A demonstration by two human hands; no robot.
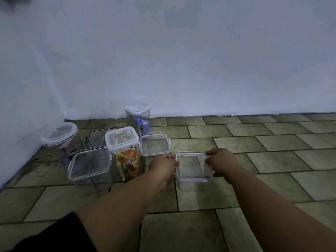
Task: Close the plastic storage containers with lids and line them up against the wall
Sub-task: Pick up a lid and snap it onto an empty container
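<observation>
— What sits nearest the lens on your feed?

— Along the bottom edge I have a dark sleeve [54, 237] at lower left, and two bare forearms running up toward the middle; they end just below centre in the left hand [163, 167] and the right hand [222, 162].

— And the grip?

— Both hands are clamped, fingers curled, on a small clear box [193, 166]; the left hand takes its left edge, the right hand its right edge; the box is down on the tiled floor [272, 160], well apart from the wall [181, 60]; I cannot tell whether its top is snapped down.

— The rest of the set?

— Up and left of it, just beside the left hand, I see a second small box [154, 144]; left of that stands a tall jar [125, 155] with orange and yellow contents, lidded; a large clear box [90, 164] stands just beside the jar on its left; a dark-rimmed box [99, 137] sits behind that one; a round tub [59, 133], lidded, is at centre left near the corner; a tall box of blue packs [138, 115], lidded, stands against the wall.
</observation>
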